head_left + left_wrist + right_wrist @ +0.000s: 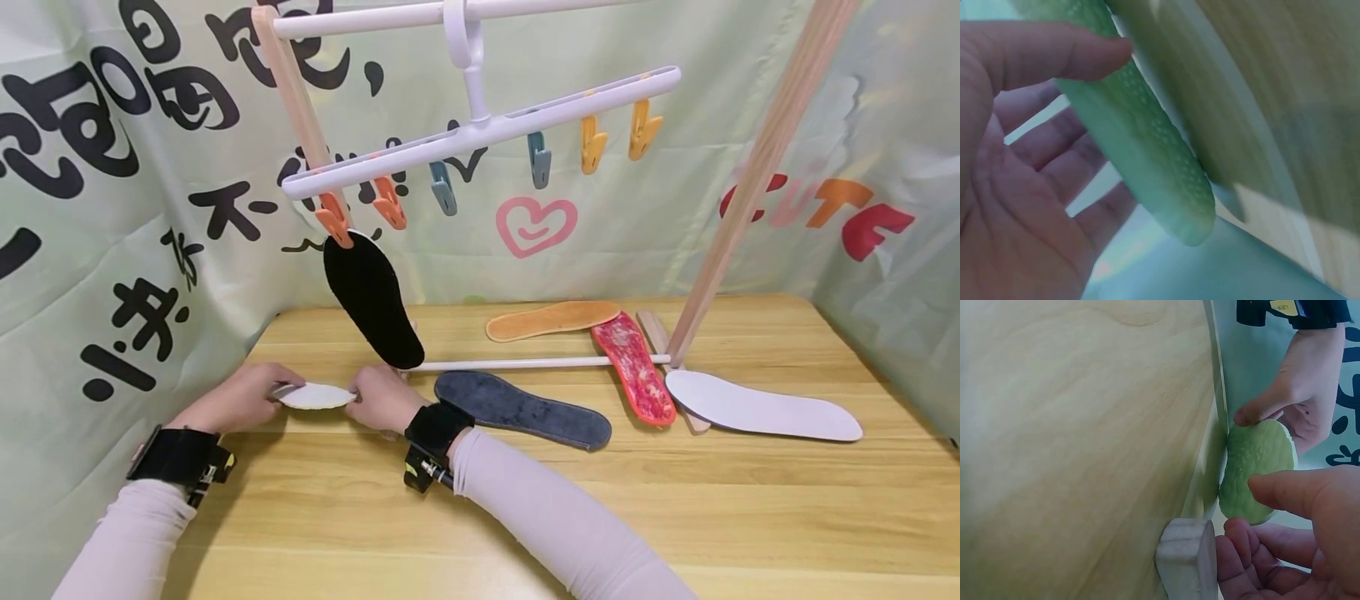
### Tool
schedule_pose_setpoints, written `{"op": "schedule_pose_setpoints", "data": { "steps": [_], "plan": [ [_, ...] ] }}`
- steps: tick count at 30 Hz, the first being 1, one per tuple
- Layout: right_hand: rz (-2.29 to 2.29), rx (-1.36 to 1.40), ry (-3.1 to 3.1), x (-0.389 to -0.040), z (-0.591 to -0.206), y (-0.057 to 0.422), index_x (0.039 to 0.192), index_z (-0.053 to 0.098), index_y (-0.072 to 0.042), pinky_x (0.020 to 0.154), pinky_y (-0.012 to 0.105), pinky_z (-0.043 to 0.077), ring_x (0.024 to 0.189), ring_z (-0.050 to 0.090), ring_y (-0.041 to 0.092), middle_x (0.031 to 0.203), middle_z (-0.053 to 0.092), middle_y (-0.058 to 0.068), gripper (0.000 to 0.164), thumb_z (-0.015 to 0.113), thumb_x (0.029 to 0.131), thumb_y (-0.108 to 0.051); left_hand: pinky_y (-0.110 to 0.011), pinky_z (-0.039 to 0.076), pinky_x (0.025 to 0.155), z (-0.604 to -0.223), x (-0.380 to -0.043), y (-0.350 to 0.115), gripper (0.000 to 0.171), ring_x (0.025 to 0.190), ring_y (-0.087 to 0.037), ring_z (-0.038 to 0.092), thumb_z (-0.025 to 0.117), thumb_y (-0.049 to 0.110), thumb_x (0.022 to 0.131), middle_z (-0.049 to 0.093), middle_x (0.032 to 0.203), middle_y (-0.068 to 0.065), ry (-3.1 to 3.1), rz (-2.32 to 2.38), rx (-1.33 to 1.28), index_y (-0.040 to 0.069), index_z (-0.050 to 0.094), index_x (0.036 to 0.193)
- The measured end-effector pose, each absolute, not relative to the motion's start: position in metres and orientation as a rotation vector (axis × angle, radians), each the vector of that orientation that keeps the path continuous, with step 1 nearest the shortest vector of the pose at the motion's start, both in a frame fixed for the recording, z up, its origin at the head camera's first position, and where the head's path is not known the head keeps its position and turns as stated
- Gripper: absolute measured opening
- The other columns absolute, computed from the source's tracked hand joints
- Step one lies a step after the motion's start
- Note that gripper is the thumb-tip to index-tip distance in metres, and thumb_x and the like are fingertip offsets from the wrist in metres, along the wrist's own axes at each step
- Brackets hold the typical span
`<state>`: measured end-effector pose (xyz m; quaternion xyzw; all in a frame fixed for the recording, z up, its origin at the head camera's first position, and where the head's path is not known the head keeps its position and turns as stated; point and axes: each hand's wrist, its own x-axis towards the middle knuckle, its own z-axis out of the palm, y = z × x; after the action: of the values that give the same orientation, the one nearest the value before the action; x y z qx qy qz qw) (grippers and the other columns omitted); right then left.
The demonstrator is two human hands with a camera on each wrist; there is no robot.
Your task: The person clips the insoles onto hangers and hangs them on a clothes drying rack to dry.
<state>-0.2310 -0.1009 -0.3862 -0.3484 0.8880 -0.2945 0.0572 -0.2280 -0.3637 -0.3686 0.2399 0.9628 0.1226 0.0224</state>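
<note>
Two ends of a pale insole point(315, 397) are pinched, by the left hand point(243, 397) and right hand point(386, 400), over the table point(525, 517). Probable step: readying for hanging; next move calls for lifting to an empty clip point(390, 203).

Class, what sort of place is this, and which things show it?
Probably an indoor tabletop booth set up for demonstrations: a wooden table, curtain-like printed sheets behind it and at its sides, and a clip hanger hung from a frame.
</note>
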Motion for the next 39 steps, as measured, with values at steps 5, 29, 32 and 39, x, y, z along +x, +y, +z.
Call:
{"op": "schedule_pose_setpoints", "data": {
  "steps": [5,29,32,39],
  "plan": [
    [-0.874,-1.054,2.710,-0.229,-0.386,-0.101,0.061,0.036,-0.017,0.064,0.016,0.028,0.057,0.031,0.007,0.056,0.026,-0.008,0.056,0.072,0.104,-0.019,-0.058,0.058,0.096,-0.370,-0.225,-0.366,0.036,0.106,-0.036,0.074,0.069,-0.013,0.077,0.080,0.108,-0.011,3.057,0.394,0.761,0.003,0.080,0.107],
    [-0.923,-1.072,2.637,-0.220,-0.381,-0.087,0.075,0.069,-0.013,0.064,0.013,0.039,0.044,0.045,0.003,0.047,0.040,-0.010,0.028,0.073,0.103,-0.019,-0.047,0.062,0.083,-0.364,-0.197,-0.359,0.024,0.094,-0.025,0.078,0.086,0.000,0.085,0.083,0.101,-0.004,3.222,0.499,0.752,0.016,0.084,0.102],
    [-0.954,-1.074,2.623,-0.219,-0.379,-0.081,0.074,0.067,-0.015,0.074,0.013,0.041,0.042,0.046,0.004,0.046,0.041,-0.010,0.030,0.072,0.104,-0.019,-0.039,0.061,0.078,-0.361,-0.194,-0.356,0.024,0.087,-0.017,0.075,0.086,0.001,0.085,0.083,0.102,-0.005,3.197,0.525,0.724,0.015,0.084,0.104],
    [-0.987,-1.088,2.613,-0.217,-0.376,-0.071,0.081,0.069,-0.017,0.062,0.015,0.036,0.047,0.041,0.004,0.053,0.042,-0.009,0.025,0.072,0.105,-0.022,-0.037,0.061,0.078,-0.357,-0.188,-0.349,0.023,0.086,-0.007,0.070,0.087,0.003,0.086,0.084,0.102,-0.003,3.163,0.556,0.728,0.018,0.084,0.104]
  ]
}}
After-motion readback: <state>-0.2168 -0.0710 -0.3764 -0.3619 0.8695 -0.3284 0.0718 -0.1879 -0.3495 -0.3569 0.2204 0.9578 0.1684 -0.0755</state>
